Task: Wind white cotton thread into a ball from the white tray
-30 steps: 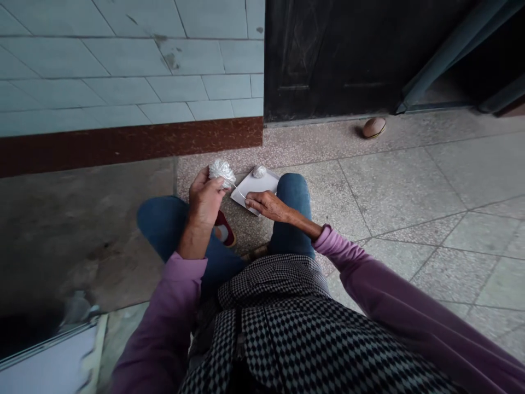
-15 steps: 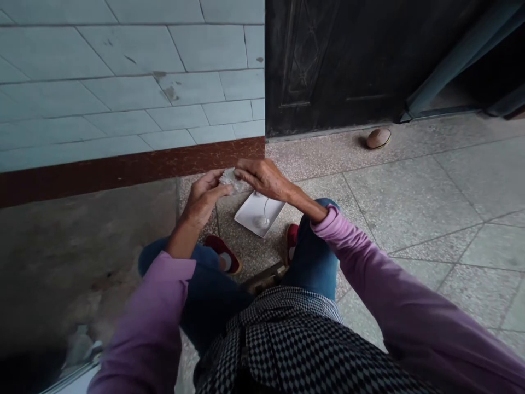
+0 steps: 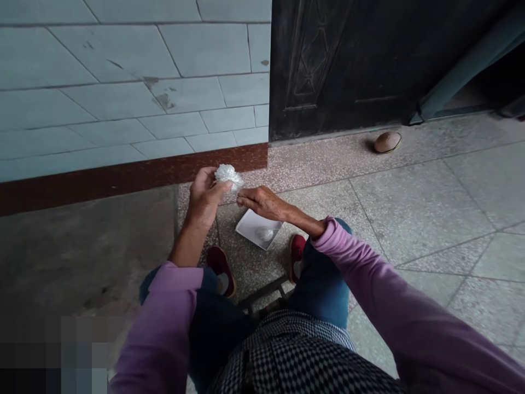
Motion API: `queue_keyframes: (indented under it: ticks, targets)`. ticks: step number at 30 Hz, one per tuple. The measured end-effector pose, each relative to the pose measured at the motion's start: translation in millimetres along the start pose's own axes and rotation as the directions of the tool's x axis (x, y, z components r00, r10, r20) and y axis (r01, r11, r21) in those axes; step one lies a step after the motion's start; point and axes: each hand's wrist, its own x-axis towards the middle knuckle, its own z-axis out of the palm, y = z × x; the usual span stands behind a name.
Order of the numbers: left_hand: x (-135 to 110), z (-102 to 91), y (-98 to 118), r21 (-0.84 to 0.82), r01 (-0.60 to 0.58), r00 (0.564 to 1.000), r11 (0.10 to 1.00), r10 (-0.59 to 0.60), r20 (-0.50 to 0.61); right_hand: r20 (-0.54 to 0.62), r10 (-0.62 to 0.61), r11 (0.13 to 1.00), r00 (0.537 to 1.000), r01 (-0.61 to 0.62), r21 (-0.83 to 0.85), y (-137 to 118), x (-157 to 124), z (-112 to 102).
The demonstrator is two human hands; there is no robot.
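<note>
My left hand [image 3: 205, 197] is raised in front of me, fingers closed round a small white ball of thread [image 3: 228, 174]. My right hand [image 3: 262, 201] is just to its right, fingertips pinched together at the ball's lower right side, apparently on a thin strand I can barely see. Below both hands, on the floor between my feet, lies a white square tray [image 3: 251, 223] holding a second small white ball [image 3: 264, 234]. My knees in blue trousers and red shoes [image 3: 220, 267] frame the tray.
A tiled wall with a dark red skirting [image 3: 123, 178] stands ahead on the left. A dark door [image 3: 348, 60] is ahead on the right, with a brown oval object [image 3: 387, 142] on the floor at its foot. A low stool frame [image 3: 266, 293] is under me.
The right hand has come off the top of the ball and now pinches at its right side. The view has tilted slightly, so the tray appears lower between my feet.
</note>
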Motion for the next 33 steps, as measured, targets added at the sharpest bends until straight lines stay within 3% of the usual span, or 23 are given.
queue_keyframes:
  ticks: [3, 5, 10, 15, 17, 20, 24, 27, 29, 33]
  targets:
    - [1, -1.9, 0, 0.129, -0.039, 0.999, 0.991, 0.036, 0.025, -0.05, -0.077, 0.996, 0.996, 0.08, 0.045, -3, -5, -12]
    - [-3, -2.1, 3, 0.166, 0.008, 0.994, 0.986, -0.026, 0.108, -0.12, -0.075, 0.995, 0.99, 0.083, 0.062, -6, -7, -24]
    - [-21, -0.3, 12, 0.069, 0.201, 0.93, 0.977, -0.213, 0.301, -0.273, -0.014, 0.996, 0.962, 0.037, 0.078, -8, -9, -39]
    - [-32, -0.9, 13, -0.044, 0.252, 0.896, 0.967, -0.216, 0.387, -0.34, -0.075, 0.985, 0.937, 0.122, 0.12, 6, -3, -34]
    - [-33, -1.7, 11, -0.098, 0.228, 0.913, 0.969, -0.178, 0.368, -0.339, -0.127, 0.973, 0.932, 0.183, 0.138, 10, 0, -28]
    - [-26, -4.7, 7, -0.181, 0.143, 0.966, 0.973, -0.097, 0.241, -0.283, -0.172, 0.969, 0.944, 0.214, 0.126, 10, -2, -16]
    - [-7, -9.0, 2, -0.241, 0.013, 0.998, 0.971, 0.003, 0.066, -0.112, -0.147, 0.988, 0.983, 0.15, 0.022, -1, -18, 1]
    - [0, -3.3, 2, -0.149, -0.078, 0.997, 0.986, 0.074, -0.027, -0.001, -0.099, 0.994, 0.995, 0.098, -0.043, -10, -27, 0]
    - [-3, 3.9, 5, -0.045, -0.066, 0.998, 0.997, 0.067, 0.018, -0.016, -0.11, 0.993, 0.994, 0.109, -0.052, -15, -27, -12]
    - [-18, 13.0, 14, 0.002, 0.082, 0.967, 0.997, -0.08, 0.243, -0.205, -0.188, 0.982, 0.961, 0.182, -0.048, -19, -14, -48]
